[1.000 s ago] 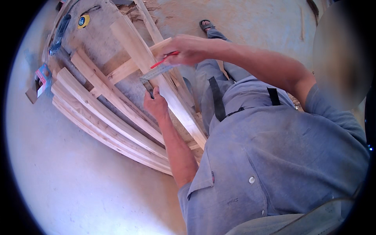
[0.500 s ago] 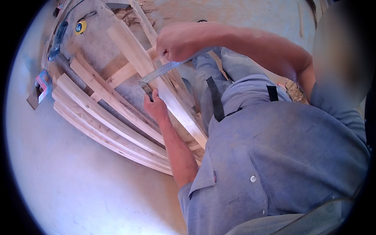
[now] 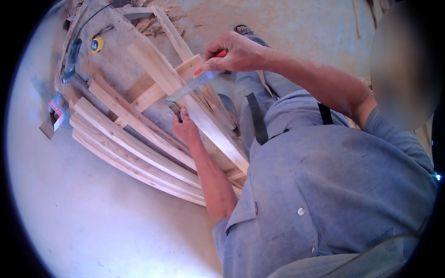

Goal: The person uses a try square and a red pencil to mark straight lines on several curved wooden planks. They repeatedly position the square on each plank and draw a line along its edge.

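A try square lies across a pale, planed wooden board, its metal blade spanning the board's width. My left hand is closed around the square's dark stock at the board's left edge. Over the blade's far right end, my right hand grips a red pencil. The pencil's tip points down toward the blade; whether it touches the wood is too small to tell.
Several pale boards lie side by side at the left on crosspieces. A yellow tape measure, a dark-handled tool and a small printed box sit at the far left. Wood shavings litter the back. My sandalled foot shows beyond.
My right hand has shifted right along the blade and turned, so the red pencil now shows. My left hand keeps its hold on the square. The whole view has shifted slightly.
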